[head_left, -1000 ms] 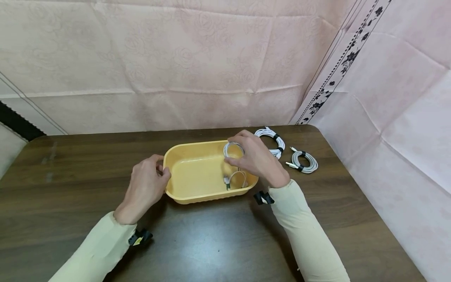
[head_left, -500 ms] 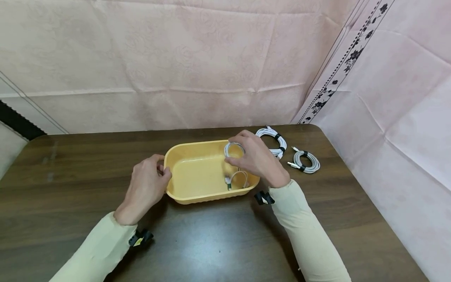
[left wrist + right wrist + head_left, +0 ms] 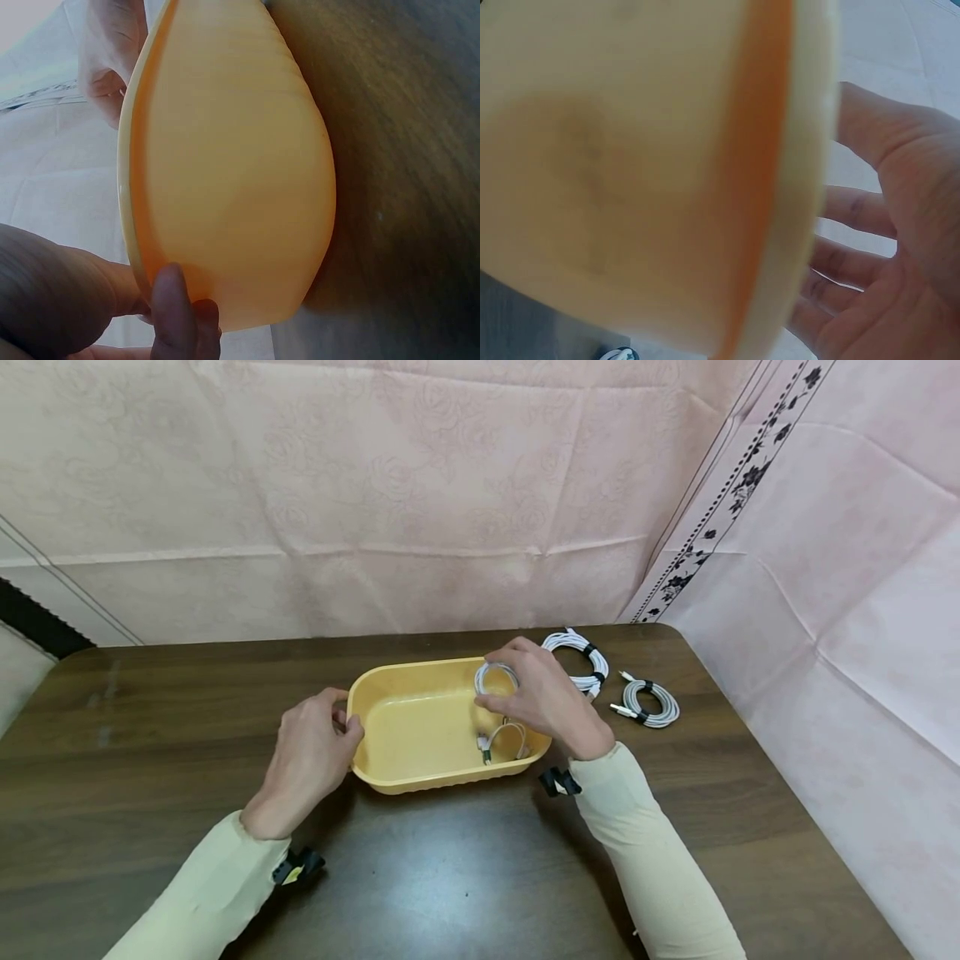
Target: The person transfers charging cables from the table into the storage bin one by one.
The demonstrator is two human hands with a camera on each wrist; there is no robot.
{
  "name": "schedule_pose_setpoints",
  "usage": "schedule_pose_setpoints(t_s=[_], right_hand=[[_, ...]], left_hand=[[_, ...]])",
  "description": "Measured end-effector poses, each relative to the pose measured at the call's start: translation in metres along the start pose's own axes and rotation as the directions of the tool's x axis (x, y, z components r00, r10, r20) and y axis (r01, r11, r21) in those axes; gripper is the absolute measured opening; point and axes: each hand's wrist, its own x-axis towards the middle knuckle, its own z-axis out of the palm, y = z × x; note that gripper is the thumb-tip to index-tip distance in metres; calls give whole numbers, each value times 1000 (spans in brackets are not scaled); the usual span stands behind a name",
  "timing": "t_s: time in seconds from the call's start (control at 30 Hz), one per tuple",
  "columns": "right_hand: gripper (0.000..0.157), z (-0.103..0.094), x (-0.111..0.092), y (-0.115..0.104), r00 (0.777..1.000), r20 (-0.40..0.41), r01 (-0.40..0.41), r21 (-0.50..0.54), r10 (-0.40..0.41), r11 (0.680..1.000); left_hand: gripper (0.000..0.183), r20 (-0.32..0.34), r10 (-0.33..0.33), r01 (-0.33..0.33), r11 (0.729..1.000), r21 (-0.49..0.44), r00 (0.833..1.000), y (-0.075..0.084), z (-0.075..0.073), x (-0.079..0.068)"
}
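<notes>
A yellow plastic tray sits mid-table in the head view. My left hand pinches its left end; in the left wrist view fingertips press the outer wall while the thumb goes over the rim. My right hand reaches over the tray's right end, holding a coiled white cable between thumb and fingers. Below it, inside the tray, shows a pale cable loop with a plug. In the right wrist view the tray wall hides the fingertips and the held coil.
Right of the tray lie a larger white cable coil with black ties, partly behind my right hand, and a smaller grey-white coil. The wooden table ends at a patterned cloth behind.
</notes>
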Motion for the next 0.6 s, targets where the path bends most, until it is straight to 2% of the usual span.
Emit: schedule_pose_setpoints(t_s=[0.6], right_hand=[[56,4,0,-1,1000,-8,-14,1,14,1000]], left_hand=[[39,-4,9,-9,1000,-3,1000,0,0,0]])
